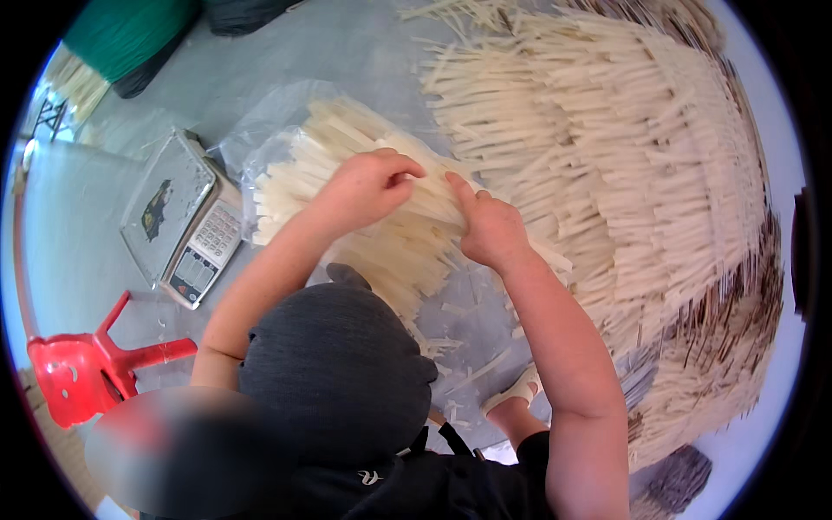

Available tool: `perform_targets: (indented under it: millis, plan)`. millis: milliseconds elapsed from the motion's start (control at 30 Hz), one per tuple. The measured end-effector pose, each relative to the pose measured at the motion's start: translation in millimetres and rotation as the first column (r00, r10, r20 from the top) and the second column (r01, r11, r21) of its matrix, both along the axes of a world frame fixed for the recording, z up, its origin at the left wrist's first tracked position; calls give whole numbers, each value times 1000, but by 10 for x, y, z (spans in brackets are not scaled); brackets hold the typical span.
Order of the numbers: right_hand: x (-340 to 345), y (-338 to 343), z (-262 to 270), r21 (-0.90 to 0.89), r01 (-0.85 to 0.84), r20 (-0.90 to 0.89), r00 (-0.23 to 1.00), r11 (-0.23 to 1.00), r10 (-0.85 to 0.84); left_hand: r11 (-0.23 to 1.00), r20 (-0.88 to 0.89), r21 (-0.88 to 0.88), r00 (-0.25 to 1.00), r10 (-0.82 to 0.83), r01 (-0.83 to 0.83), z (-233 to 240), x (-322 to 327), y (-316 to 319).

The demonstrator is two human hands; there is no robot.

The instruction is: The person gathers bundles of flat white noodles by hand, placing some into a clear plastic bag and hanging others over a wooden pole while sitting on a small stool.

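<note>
My left hand (380, 185) is over a bundle of pale, flat strips (351, 133), its fingers curled with a gap by the thumb. Close on its right, my right hand (491, 224) touches the strips, index finger extended and the others bent; its palm side is hidden. Whether either hand grips a strip is unclear. The bundle lies on a clear plastic bag (263, 133), its left ends fairly even. More yellowish strips (396, 260) lie below my hands. A rounded dark grey fabric shape, perhaps a cap (335, 364), blocks the view between my forearms.
A digital scale (172, 208) with a metal platform and keypad stands at the left, above a red plastic stool (81, 370). A large layered pile of pale strips (598, 162) fills the right side. Loose scraps lie near a sandaled foot (517, 393). A green sack (130, 39) is at upper left.
</note>
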State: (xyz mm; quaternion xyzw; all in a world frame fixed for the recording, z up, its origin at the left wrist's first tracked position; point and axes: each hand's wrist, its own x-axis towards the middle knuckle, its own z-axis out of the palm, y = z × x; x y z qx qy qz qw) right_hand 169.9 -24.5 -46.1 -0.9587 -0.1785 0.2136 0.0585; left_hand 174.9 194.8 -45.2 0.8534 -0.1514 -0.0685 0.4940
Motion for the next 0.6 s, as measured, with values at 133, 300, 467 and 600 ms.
perform_targets:
  millis: [133, 300, 467, 600]
  plan:
    - [145, 488, -350, 103, -46, -9, 999, 994, 48, 971, -99, -222, 993, 62, -83, -54, -43, -95]
    - [299, 889, -662, 191, 15, 199, 978, 982, -53, 947, -108, -236, 974, 199, -219, -399, 49, -8]
    - [261, 530, -537, 222, 51, 182, 979, 974, -93, 960, -167, -179, 969, 185, -214, -568, 25, 107]
    - [150, -13, -756, 461, 223, 271, 886, 859, -376, 956, -214, -161, 954, 208, -245, -516, 41, 157]
